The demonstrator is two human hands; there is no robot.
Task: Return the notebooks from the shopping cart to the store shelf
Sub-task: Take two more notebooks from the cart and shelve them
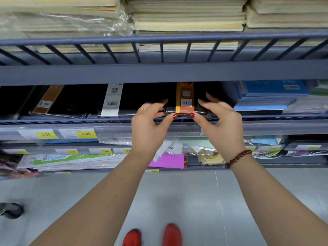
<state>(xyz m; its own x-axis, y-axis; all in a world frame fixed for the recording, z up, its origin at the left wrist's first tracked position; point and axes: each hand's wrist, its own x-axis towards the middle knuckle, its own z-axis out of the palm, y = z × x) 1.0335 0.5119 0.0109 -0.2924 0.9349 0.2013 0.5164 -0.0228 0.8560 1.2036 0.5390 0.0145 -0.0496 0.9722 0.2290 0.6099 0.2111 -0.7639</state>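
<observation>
Head view: black plastic-wrapped notebook with an orange band lies on the grey metal shelf, its near edge pinched by left hand and right hand.

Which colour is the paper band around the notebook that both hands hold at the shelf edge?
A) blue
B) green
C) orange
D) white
C: the black notebook, pinched by the left hand and the right hand, carries an orange band with a barcode. The white band is on the neighbouring notebook to its left.
</observation>
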